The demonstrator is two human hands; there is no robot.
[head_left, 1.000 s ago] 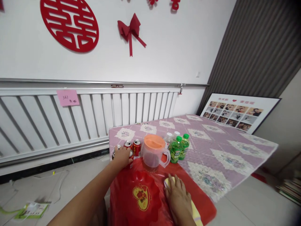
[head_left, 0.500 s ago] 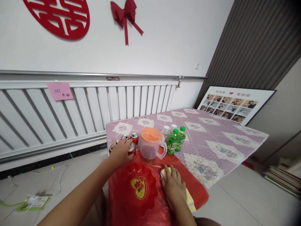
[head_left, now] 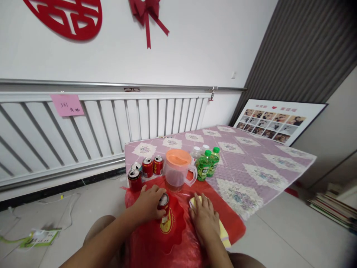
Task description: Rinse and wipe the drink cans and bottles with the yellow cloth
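My left hand is closed round a red drink can and holds it over a red scalloped plastic tray with a yellow emblem. My right hand lies flat, fingers stretched out, on a yellow cloth at the tray's right. Three more red cans stand at the table's left edge behind the tray. A clear pitcher with an orange lid stands in the middle. Green-capped bottles stand to its right.
The table carries a pink patterned cloth and a red sheet under the tray. A white radiator runs along the wall behind. A photo board leans at the right. Books and papers lie on the floor.
My left hand has lifted one red can from the group at the table's left and brought it toward me over the red tray. My right hand has stayed on the yellow cloth.
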